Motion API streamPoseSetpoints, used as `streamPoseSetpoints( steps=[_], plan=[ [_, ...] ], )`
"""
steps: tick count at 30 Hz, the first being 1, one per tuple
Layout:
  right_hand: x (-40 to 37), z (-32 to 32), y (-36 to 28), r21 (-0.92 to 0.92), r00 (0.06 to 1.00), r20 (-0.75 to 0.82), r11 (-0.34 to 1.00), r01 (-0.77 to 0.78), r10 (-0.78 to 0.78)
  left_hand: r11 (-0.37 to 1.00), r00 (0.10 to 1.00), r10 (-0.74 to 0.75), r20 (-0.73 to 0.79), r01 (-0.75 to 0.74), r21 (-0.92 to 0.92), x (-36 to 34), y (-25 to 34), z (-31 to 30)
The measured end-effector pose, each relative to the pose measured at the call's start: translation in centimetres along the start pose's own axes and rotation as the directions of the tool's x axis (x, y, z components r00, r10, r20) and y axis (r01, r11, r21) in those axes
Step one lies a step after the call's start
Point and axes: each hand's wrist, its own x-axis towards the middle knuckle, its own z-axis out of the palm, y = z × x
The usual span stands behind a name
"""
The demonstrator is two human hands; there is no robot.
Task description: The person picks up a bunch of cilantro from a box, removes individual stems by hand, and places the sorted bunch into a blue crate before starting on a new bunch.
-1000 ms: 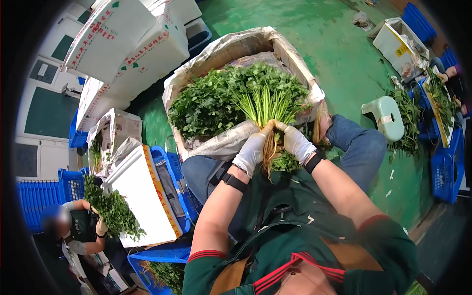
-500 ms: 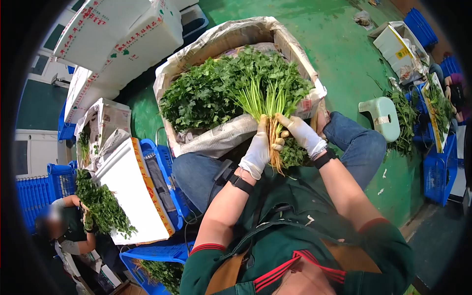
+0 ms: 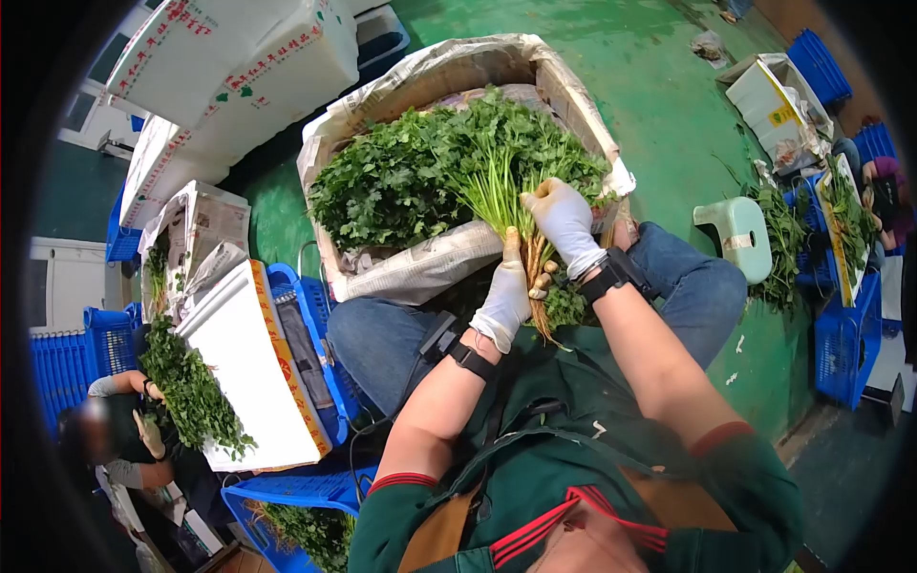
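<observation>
A bunch of leafy green herbs (image 3: 497, 196) with pale stems and yellowish roots lies at the near edge of a box lined with newspaper (image 3: 420, 265). My left hand (image 3: 508, 286), in a white glove, is closed around the bunch where stems meet roots; its fingers show at the front. My right hand (image 3: 562, 218), gloved too, is at the right side of the stems with its fingers bent together; what it pinches is hidden. More dark green herbs (image 3: 382, 181) fill the box behind. Roots hang down between my hands over some leaves (image 3: 568, 301).
White foam boxes (image 3: 239, 86) stand at upper left. A white board (image 3: 244, 368) with herbs lies on blue crates (image 3: 310, 334), beside a co-worker (image 3: 124, 430). A pale green stool (image 3: 740, 239) is at right, near another person (image 3: 888, 196) and more herbs.
My right hand has moved up from the roots to the stems. My left hand stays on the bunch, slightly lower. The co-worker at left has moved a hand off the herbs.
</observation>
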Motion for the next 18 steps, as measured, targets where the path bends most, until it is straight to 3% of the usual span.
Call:
streamPoseSetpoints(
  steps=[1, 3, 4, 6, 7, 9, 12, 15, 17, 18],
  plan=[
    [0.1, -0.5, 0.1, 0.054, 0.999, 0.035, 0.999, -0.006, 0.004, 1.000, 1.000, -0.002, -0.003, 0.002, -0.007, -0.1, -0.1, 0.0],
    [-0.9, -0.9, 0.3, 0.146, 0.987, -0.138, 0.984, 0.103, -0.083, 1.000, 1.000, -0.001, -0.024, 0.001, -0.018, 0.0, 0.1, 0.2],
    [-1.6, -0.8, 0.5, 0.138, 0.987, -0.132, 0.985, 0.106, -0.087, 1.000, 1.000, 0.009, -0.007, -0.010, -0.024, 0.0, 0.0, 0.1],
    [-2.6, -0.8, 0.9, 0.387, 0.969, -0.164, 0.891, 0.236, -0.185, 0.998, 0.999, 0.041, 0.017, -0.041, -0.038, 0.0, -0.1, 0.1],
    [-2.8, -0.7, 1.1, 0.385, 0.969, -0.161, 0.892, 0.237, -0.188, 0.998, 0.999, 0.043, 0.016, -0.043, -0.042, 0.0, -0.1, 0.0],
    [-3.2, -0.3, 1.5, 0.752, 0.978, -0.073, 0.634, 0.182, -0.195, 0.999, 1.000, 0.010, -0.029, -0.011, -0.030, 0.1, 0.1, 0.0],
    [-4.9, -1.1, 1.8, 0.650, 0.967, 0.016, 0.737, 0.184, -0.255, 0.998, 0.996, 0.033, -0.082, -0.038, -0.056, -0.4, 0.6, 0.9],
    [-5.2, -0.6, 3.2, 0.597, 0.954, 0.122, 0.788, 0.150, -0.274, 0.996, 0.997, 0.072, -0.022, -0.073, -0.056, 0.2, 0.1, 0.1],
    [-5.6, -0.6, 3.4, 0.417, 0.927, 0.039, 0.850, 0.323, -0.372, 0.995, 0.997, 0.080, -0.015, -0.081, -0.063, 0.2, 0.1, 0.1],
    [-5.6, 0.2, 3.9, 0.511, 0.948, 0.105, 0.834, 0.209, -0.302, 0.994, 0.998, 0.064, -0.008, -0.065, -0.088, 0.2, 0.1, -0.1]
  ],
)
